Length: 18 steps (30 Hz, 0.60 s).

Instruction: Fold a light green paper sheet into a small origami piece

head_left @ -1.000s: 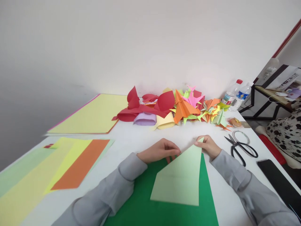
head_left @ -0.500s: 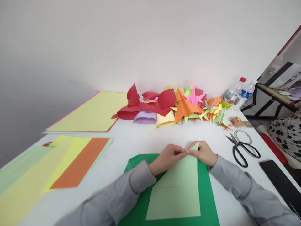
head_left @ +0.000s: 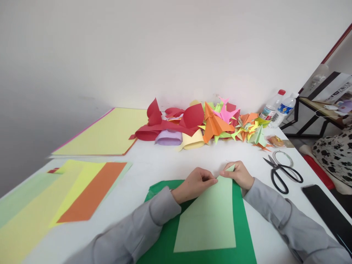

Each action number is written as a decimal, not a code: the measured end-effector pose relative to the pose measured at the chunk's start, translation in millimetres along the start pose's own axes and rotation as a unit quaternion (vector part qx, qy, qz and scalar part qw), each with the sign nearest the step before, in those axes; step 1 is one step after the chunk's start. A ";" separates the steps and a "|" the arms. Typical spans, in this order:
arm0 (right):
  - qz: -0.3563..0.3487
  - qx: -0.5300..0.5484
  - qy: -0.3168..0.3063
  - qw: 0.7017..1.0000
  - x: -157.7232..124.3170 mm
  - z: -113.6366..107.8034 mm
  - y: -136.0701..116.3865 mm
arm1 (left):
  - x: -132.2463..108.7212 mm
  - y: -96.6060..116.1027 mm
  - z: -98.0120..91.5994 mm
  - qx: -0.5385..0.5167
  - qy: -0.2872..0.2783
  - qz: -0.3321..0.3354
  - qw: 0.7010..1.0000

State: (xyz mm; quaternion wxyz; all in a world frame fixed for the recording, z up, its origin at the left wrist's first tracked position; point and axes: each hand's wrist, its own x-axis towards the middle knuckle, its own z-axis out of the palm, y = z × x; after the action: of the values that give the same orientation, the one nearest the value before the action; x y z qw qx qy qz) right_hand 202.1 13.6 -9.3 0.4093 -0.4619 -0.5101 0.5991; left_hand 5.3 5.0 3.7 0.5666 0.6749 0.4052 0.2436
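Observation:
A pale green sheet of paper [head_left: 207, 220] lies over a larger dark green sheet [head_left: 244, 234] in front of me. Its left side slants up to a narrow far end, where both my hands are. My left hand [head_left: 195, 185] pinches the slanted edge near that far end between thumb and fingers. My right hand [head_left: 238, 174] grips the far tip, and a small pale green corner sticks up between its thumb and fingers. A short gap separates the two hands. The fold under the fingers is partly hidden.
Black-handled scissors [head_left: 280, 172] lie to the right beside a tape roll [head_left: 283, 158] and a black flat object [head_left: 327, 216]. Orange paper [head_left: 93, 192] tops fanned sheets at left. Folded paper pieces [head_left: 217, 126] pile along the wall, with two bottles [head_left: 283, 109] at far right.
My right hand has moved slightly right and up, apart from the left one. The paper's near edge has shifted a little away from me and to the right.

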 end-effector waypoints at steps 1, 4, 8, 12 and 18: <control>0.002 0.014 0.009 1.000 0.9 -1.8 0.4 | -0.1 -0.4 -1.0 0.001 -0.002 -0.002 1.000; 0.000 0.058 0.043 0.997 3.2 -6.0 2.0 | -0.3 -1.4 -3.9 -0.001 -0.009 -0.006 1.000; -0.001 0.081 0.061 0.995 5.0 -7.7 1.3 | -0.2 -2.5 -5.9 -0.002 -0.005 -0.002 1.000; -0.011 0.107 0.132 0.985 8.4 -17.0 -5.6 | -0.5 -5.3 -6.5 0.002 0.002 0.006 1.000; -0.017 0.135 0.204 0.970 15.1 -37.1 -11.9 | -0.8 -8.7 -7.0 0.001 0.009 0.010 1.000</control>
State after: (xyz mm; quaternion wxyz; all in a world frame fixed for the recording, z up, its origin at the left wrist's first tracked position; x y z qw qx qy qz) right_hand 234.7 38.5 -1.5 0.5730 -0.5065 -0.3381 0.5485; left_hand -3.1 8.5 -2.8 0.5596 0.6771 0.4041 0.2551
